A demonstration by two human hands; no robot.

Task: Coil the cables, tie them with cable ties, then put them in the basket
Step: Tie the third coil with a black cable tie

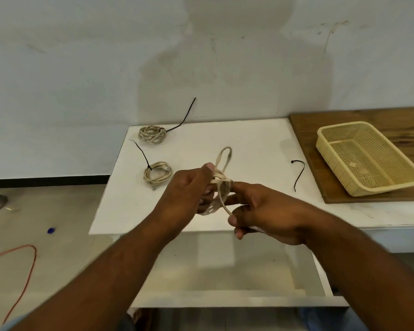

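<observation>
Left hand, right hand clamp one cable — two tied coils, one loose tie, one basket.

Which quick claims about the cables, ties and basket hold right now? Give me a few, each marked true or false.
1. A far tied coil and a near tied coil lie on the white table. True.
2. One cable is already stored. False: the basket holds none.
3. The left hand and right hand both hold the third cable. True.
4. No spare tie remains. False: a loose cable tie lies on the table, beside the wooden board.
</observation>
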